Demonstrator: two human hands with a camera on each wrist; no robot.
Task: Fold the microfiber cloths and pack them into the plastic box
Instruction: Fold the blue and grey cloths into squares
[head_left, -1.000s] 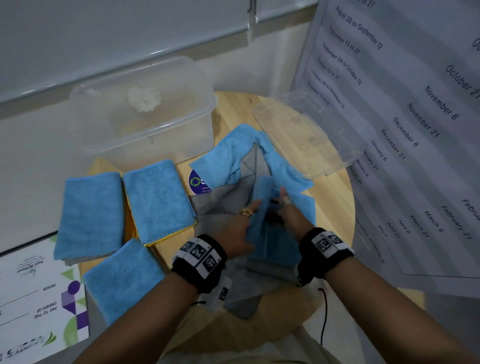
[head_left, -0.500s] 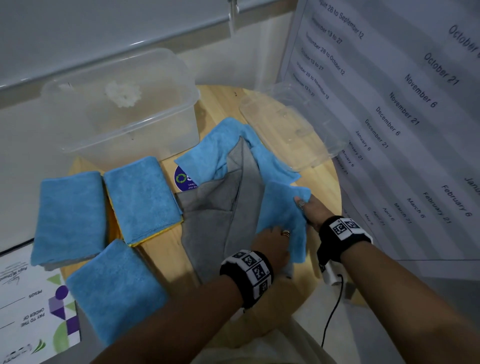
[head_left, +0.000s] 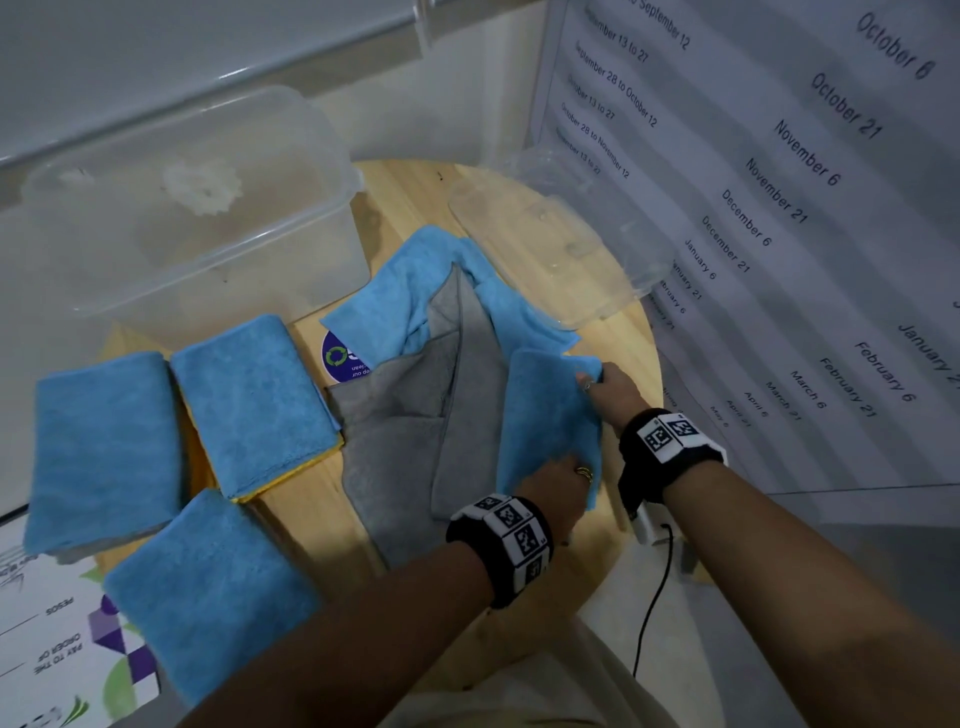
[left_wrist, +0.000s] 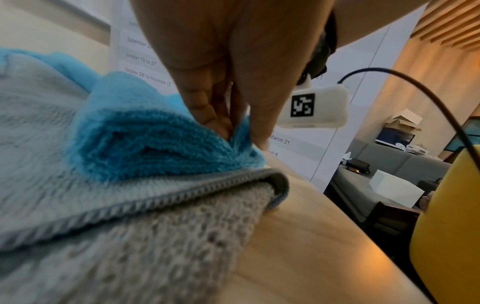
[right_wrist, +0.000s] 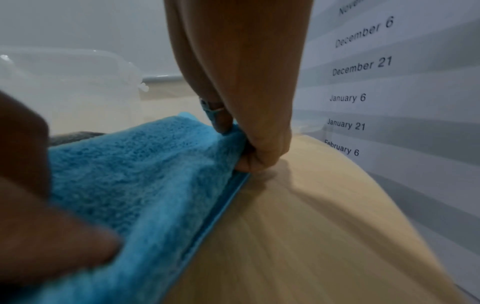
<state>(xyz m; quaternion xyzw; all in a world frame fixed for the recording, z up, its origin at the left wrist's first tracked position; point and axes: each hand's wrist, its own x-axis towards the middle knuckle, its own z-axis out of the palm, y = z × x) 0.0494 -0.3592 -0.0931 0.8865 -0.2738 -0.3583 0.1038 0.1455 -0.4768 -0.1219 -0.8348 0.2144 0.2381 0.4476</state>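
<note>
Microfiber cloths are spread over a round wooden table (head_left: 618, 332) in the head view. A folded blue cloth (head_left: 545, 415) lies right of centre and is held at two corners: its upper right corner is pinched by the right hand (head_left: 613, 387), and its lower edge is gripped by the left hand (head_left: 558, 480), fingers curled into the fabric. This cloth rests partly on a grey cloth (head_left: 410, 415) at the centre of the frame, and a rumpled blue cloth (head_left: 395, 291) lies just above the grey one. Three folded blue cloths are seen at the left: one at the far left (head_left: 104, 447), one beside it (head_left: 249, 400) lying on a yellow layer, and one at the lower left (head_left: 208, 587). The clear plastic box (head_left: 322, 244) stands in the upper left, apart from the cloths, with no cloth seen inside. A clear lid (head_left: 550, 254) lies at the upper right of the table, next to a wall chart of dates (head_left: 779, 208).

In the left wrist view, the blue cloth (left_wrist: 155, 144) is shown at the centre, folded in layers on the grey cloth (left_wrist: 130, 226), with its edge pinched between the fingers of the left hand (left_wrist: 221, 72). A tagged white block (left_wrist: 314, 107) is seen on the other wrist, right of centre.

In the right wrist view, the upper corner of the blue cloth (right_wrist: 155, 174) is clamped between thumb and fingers of the right hand (right_wrist: 241, 82) at the centre, just above the tabletop (right_wrist: 311, 236). The plastic box (right_wrist: 78, 86) appears blurred at the left.
</note>
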